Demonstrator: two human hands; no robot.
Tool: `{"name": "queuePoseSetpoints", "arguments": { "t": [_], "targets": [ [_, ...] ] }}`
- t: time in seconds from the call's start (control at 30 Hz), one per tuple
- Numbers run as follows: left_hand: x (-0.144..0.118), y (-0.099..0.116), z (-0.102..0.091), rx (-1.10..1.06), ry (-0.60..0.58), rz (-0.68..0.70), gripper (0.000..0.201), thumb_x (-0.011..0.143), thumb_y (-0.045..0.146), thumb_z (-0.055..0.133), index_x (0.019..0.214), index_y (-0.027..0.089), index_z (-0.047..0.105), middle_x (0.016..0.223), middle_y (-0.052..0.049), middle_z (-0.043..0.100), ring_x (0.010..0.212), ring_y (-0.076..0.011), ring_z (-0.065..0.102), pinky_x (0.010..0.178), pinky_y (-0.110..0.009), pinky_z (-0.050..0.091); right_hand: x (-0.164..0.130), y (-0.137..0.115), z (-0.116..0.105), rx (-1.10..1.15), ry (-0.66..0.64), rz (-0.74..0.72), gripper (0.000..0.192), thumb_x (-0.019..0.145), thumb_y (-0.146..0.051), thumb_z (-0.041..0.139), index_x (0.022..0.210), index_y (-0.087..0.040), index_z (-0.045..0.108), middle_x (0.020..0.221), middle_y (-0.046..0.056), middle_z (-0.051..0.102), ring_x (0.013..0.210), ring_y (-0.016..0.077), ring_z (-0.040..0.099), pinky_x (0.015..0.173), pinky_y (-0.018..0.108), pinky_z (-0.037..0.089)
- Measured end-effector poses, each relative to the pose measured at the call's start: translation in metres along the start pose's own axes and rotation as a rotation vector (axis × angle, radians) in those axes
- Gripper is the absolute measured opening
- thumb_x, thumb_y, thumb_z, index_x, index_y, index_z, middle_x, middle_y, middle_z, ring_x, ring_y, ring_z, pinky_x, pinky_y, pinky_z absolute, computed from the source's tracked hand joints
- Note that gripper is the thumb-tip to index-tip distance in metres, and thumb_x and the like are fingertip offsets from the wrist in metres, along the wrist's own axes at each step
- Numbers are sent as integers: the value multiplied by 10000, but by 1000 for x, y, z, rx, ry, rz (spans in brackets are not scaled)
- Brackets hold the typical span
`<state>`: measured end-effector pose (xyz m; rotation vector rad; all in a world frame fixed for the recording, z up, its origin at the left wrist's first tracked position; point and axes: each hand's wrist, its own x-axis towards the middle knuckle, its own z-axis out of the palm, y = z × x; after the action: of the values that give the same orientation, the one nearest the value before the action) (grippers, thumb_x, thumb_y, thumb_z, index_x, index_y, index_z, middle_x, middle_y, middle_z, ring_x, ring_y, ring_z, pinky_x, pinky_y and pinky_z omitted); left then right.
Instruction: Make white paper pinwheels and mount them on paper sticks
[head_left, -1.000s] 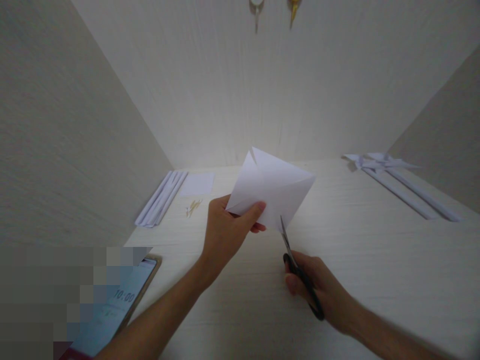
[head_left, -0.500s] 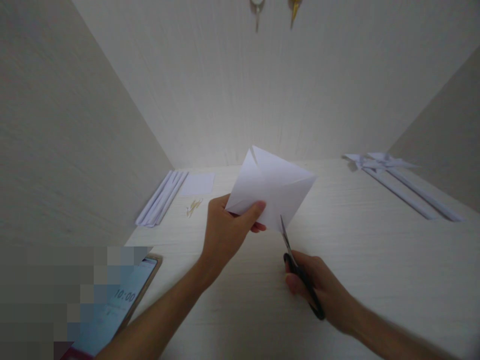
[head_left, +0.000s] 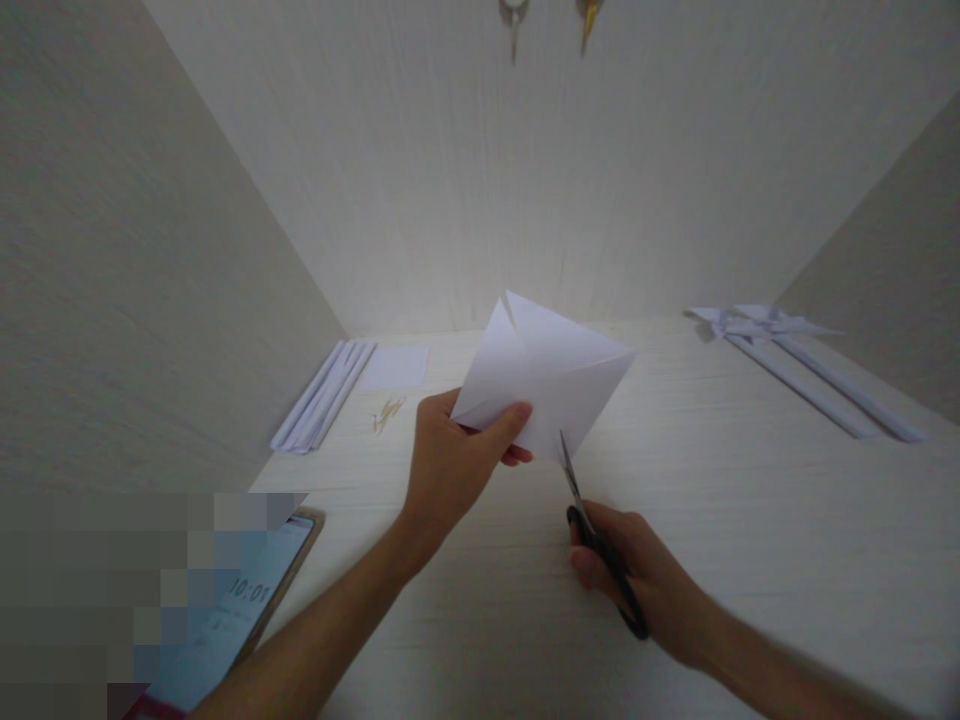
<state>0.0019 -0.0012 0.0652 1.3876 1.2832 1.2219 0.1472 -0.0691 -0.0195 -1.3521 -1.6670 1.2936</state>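
Paper (head_left: 551,375), folded, held above the table (head_left: 750,520) in our left hand's (head_left: 450,465) pinch; right hand (head_left: 637,580) grips scissors (head_left: 592,530), blades at its lower edge. Cutting step; next needs a steady, straight snip.

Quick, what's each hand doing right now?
Left hand: closed on the white folded paper, held above the table.
Right hand: closed on the scissors, blades at the paper's lower edge.
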Motion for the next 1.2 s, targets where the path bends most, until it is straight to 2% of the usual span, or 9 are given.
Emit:
{"name": "queuePoseSetpoints", "arguments": {
  "t": [1.2],
  "targets": [
    [-1,1,1,34,2,0,163,602,242,635,549,104,564,449,-10,586,353,-123,552,324,-167,427,0,-2,-1,-14,5,-6,442,719,-615,406,613,-187,373,554,-29,370,521,100,310,460,235,263]
  ]
}}
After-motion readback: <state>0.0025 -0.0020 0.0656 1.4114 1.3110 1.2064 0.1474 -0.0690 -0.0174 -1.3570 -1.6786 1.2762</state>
